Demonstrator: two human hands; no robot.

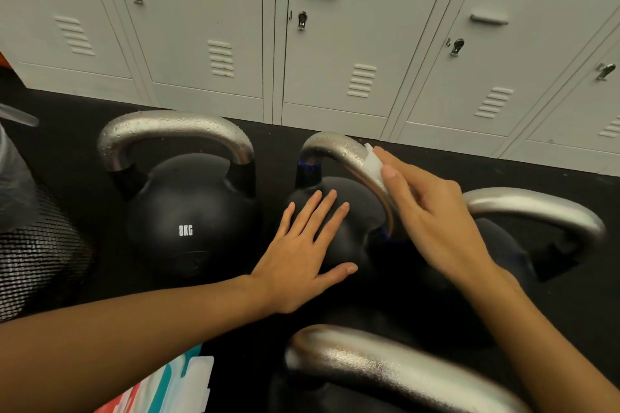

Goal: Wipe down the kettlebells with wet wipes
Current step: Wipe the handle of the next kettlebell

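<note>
Four black kettlebells (332, 221) upright on floor (droplets on handles), white wipe (374, 166) on middle handle

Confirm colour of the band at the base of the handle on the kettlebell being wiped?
Blue band on the middle black kettlebell, head view.

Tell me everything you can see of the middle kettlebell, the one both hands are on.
The middle kettlebell has a round matte black body and a silvery metal handle beaded with droplets, with blue bands where the handle meets the body. It stands upright on the black floor before grey lockers. The left hand rests flat on its body; the right hand presses a white wet wipe against the handle's right side.
</note>
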